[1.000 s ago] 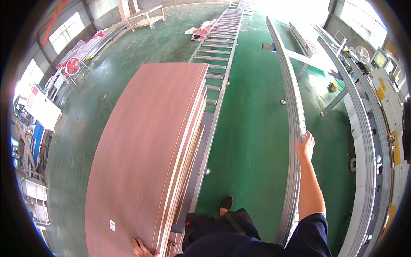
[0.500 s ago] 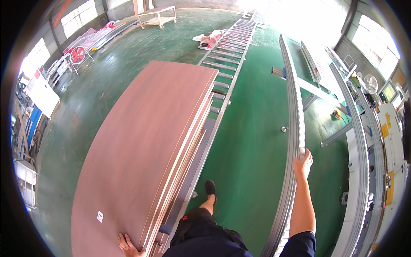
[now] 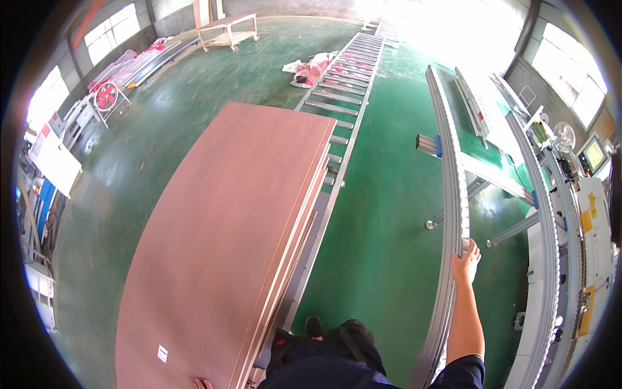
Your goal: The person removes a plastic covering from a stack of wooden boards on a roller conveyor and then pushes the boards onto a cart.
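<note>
My left hand (image 3: 202,384) shows only its fingertips at the lower edge, lying flat on the top brown panel (image 3: 220,240) of a stack. That panel is large and smooth, with a small white label (image 3: 162,353) near its close end. To the right, my right hand (image 3: 466,262) is closed over a long aluminium rail (image 3: 448,194) lined with small white rollers, its fingers bent across the far side. The rest of my left hand is out of the picture.
Beneath and beyond the stack runs a roller conveyor (image 3: 343,84). Crumpled red and white sheeting (image 3: 314,70) lies beside it. A wheeled cart (image 3: 227,31) and a red fan (image 3: 106,96) stand at far left. Machinery with a screen (image 3: 593,154) lines the right.
The stack and rail now sit lower in view. My left hand has slid almost out at the bottom edge. My right hand remains on the rail, and my visible foot shows nearer my body.
</note>
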